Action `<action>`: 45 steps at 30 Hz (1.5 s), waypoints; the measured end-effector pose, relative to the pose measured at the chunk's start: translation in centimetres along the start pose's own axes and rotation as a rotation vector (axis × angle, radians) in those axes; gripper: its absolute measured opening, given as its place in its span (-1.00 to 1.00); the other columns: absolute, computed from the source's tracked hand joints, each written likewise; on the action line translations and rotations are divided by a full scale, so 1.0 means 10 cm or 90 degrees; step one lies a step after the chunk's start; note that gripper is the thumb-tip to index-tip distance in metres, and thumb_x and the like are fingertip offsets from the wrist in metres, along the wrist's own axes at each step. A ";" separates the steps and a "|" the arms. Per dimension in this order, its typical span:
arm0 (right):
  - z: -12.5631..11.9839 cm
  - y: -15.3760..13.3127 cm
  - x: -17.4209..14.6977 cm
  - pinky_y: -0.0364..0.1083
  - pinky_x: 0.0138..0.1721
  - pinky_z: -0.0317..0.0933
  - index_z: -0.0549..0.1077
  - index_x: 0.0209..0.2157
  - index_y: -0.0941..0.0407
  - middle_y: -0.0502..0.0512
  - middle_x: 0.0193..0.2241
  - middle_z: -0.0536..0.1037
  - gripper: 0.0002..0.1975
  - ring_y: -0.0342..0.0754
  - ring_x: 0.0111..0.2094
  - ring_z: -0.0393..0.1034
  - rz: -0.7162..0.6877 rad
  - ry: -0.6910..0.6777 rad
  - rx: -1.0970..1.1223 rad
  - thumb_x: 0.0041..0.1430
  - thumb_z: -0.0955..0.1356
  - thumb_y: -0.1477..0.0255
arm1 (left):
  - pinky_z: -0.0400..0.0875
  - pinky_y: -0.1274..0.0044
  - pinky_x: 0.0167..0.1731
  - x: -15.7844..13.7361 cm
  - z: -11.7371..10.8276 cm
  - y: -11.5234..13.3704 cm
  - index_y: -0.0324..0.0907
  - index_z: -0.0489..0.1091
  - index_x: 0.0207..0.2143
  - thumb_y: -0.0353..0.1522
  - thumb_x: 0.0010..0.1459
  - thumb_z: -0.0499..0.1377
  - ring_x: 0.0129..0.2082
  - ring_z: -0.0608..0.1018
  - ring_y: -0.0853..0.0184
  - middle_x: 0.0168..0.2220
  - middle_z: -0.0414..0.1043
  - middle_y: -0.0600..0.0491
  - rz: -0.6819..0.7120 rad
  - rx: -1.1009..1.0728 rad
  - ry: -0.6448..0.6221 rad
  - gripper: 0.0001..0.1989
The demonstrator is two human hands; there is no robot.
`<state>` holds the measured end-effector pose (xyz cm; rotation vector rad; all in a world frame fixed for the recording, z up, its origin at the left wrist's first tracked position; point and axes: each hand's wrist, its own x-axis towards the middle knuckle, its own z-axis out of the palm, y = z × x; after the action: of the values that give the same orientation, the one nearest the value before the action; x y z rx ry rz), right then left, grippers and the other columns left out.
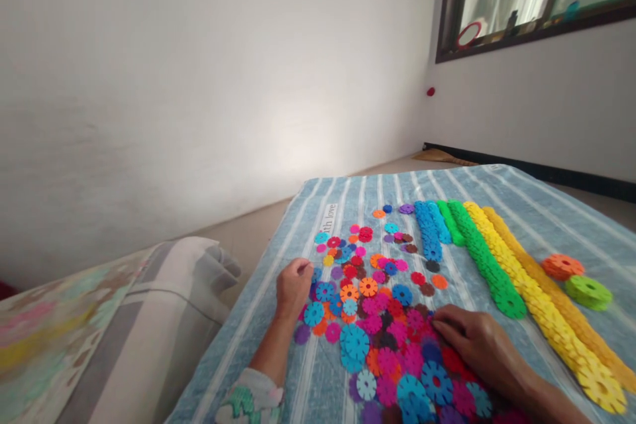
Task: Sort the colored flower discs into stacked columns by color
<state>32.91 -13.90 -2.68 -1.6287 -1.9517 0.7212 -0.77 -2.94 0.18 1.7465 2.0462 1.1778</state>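
A mixed pile of plastic snowflake discs [370,324], notched round the rims, lies on a blue striped cloth [278,338]. My left hand [294,288] is at the pile's left edge with its fingers curled in beside a blue disc [324,291]. Anything inside them is hidden. Over the right side of the pile, my right hand [472,339] has its thumb and fingers together, their tips touching the discs near some magenta ones [415,318]. What they pinch, if anything, is too small to make out.
Overlapping rows of blue discs [428,232], green discs [484,262], and yellow discs [541,308] lie to the right. Beyond them are an orange stack [562,265] and a lime stack [589,291]. A draped grey-and-white cloth [163,305] stands left; a white wall [223,79] rises behind.
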 end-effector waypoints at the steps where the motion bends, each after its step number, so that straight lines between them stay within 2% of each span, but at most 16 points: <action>1: 0.01 0.01 -0.01 -0.15 -0.34 0.23 0.49 -0.33 -0.04 -0.06 -0.42 0.60 -0.74 -0.07 -0.38 0.48 -0.001 0.001 0.009 0.22 0.19 0.26 | 0.38 0.53 -0.31 0.00 0.00 -0.01 -0.19 0.44 -0.46 -0.25 -0.01 0.07 -0.40 0.54 0.29 -0.46 0.52 0.06 -0.002 0.000 -0.002 -0.77; 6: 0.02 0.01 -0.03 -0.17 -0.34 0.26 0.50 -0.33 -0.05 -0.06 -0.43 0.60 -0.72 -0.06 -0.40 0.49 -0.006 0.021 0.002 0.22 0.18 0.25 | 0.38 0.53 -0.31 -0.02 0.03 0.00 -0.18 0.44 -0.46 -0.25 0.02 0.05 -0.39 0.54 0.31 -0.44 0.52 0.07 0.023 0.016 0.000 -0.77; 10: 0.04 0.00 -0.02 -0.17 -0.35 0.28 0.51 -0.33 -0.05 -0.04 -0.43 0.61 -0.70 -0.06 -0.40 0.49 -0.005 0.025 0.006 0.21 0.17 0.25 | 0.38 0.52 -0.28 -0.05 0.07 0.05 -0.18 0.45 -0.44 -0.32 0.05 0.05 -0.34 0.53 0.30 -0.39 0.52 0.03 0.104 0.072 0.021 -0.80; 13: 0.05 0.00 -0.02 -0.17 -0.35 0.28 0.52 -0.33 -0.05 -0.03 -0.44 0.61 -0.70 -0.06 -0.41 0.49 -0.011 0.033 0.005 0.21 0.18 0.24 | 0.37 0.52 -0.23 -0.04 0.10 0.12 -0.18 0.47 -0.41 -0.40 0.06 0.04 -0.27 0.53 0.31 -0.32 0.51 0.01 0.157 0.121 0.007 -0.81; 18: 0.05 0.00 0.01 -0.17 -0.35 0.27 0.52 -0.34 -0.06 -0.05 -0.44 0.61 -0.70 -0.07 -0.40 0.49 -0.006 0.026 -0.002 0.21 0.17 0.25 | 0.33 0.48 -0.20 0.07 0.13 0.31 -0.14 0.48 -0.28 -0.33 0.12 0.06 -0.19 0.50 0.24 -0.28 0.49 -0.03 0.134 0.293 -0.087 -0.78; 21: 0.05 0.01 0.03 -0.19 -0.36 0.26 0.51 -0.33 -0.06 -0.05 -0.43 0.61 -0.69 -0.07 -0.39 0.50 -0.004 0.010 0.003 0.22 0.17 0.24 | 0.31 0.48 -0.26 0.15 0.16 0.37 -0.13 0.48 -0.30 -0.28 0.09 0.10 -0.21 0.48 0.22 -0.27 0.47 -0.04 0.086 0.344 -0.161 -0.80; 27: 0.09 0.07 0.04 -0.20 -0.37 0.25 0.52 -0.32 -0.04 -0.03 -0.44 0.61 -0.66 -0.08 -0.39 0.50 -0.014 -0.008 0.006 0.24 0.15 0.21 | 0.25 0.58 -0.41 0.23 0.21 0.28 -0.14 0.41 -0.43 -0.30 -0.01 0.17 -0.32 0.48 0.33 -0.35 0.46 0.04 0.046 0.313 -0.174 -0.89; 31: 0.10 0.06 0.03 -0.19 -0.36 0.26 0.52 -0.32 -0.05 -0.03 -0.44 0.61 -0.65 -0.07 -0.40 0.50 -0.016 -0.009 0.008 0.24 0.15 0.21 | 0.18 0.61 -0.51 0.21 0.21 0.22 -0.13 0.33 -0.48 -0.34 -0.05 0.18 -0.44 0.46 0.38 -0.48 0.44 0.14 0.026 0.232 -0.158 -0.93; 35: 0.09 0.04 0.03 -0.18 -0.38 0.25 0.52 -0.34 -0.03 -0.01 -0.46 0.60 -0.65 -0.06 -0.42 0.49 -0.022 0.012 0.003 0.24 0.15 0.21 | 0.17 0.62 -0.52 0.19 0.23 0.20 -0.11 0.34 -0.48 -0.36 -0.07 0.18 -0.50 0.45 0.39 -0.55 0.43 0.18 0.026 0.166 -0.150 -0.94; 39: 0.08 0.03 0.03 -0.20 -0.39 0.23 0.52 -0.35 -0.03 -0.03 -0.47 0.60 -0.66 -0.07 -0.41 0.50 -0.021 0.007 -0.008 0.24 0.16 0.23 | 0.21 0.61 -0.48 0.18 0.24 0.16 -0.11 0.37 -0.41 -0.36 -0.04 0.16 -0.48 0.48 0.39 -0.50 0.47 0.16 0.045 0.145 -0.158 -0.93; 45: 0.05 -0.01 0.02 -0.19 -0.36 0.22 0.51 -0.33 -0.02 -0.05 -0.46 0.60 -0.67 -0.09 -0.40 0.49 -0.004 0.013 -0.013 0.24 0.16 0.24 | 0.31 0.57 -0.38 0.16 0.26 0.13 -0.12 0.45 -0.25 -0.35 0.02 0.12 -0.37 0.54 0.33 -0.38 0.55 0.08 0.064 0.119 -0.166 -0.78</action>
<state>32.45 -13.74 -3.00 -1.6346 -1.9551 0.6819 1.30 -0.37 -0.13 1.9899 1.9840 0.7531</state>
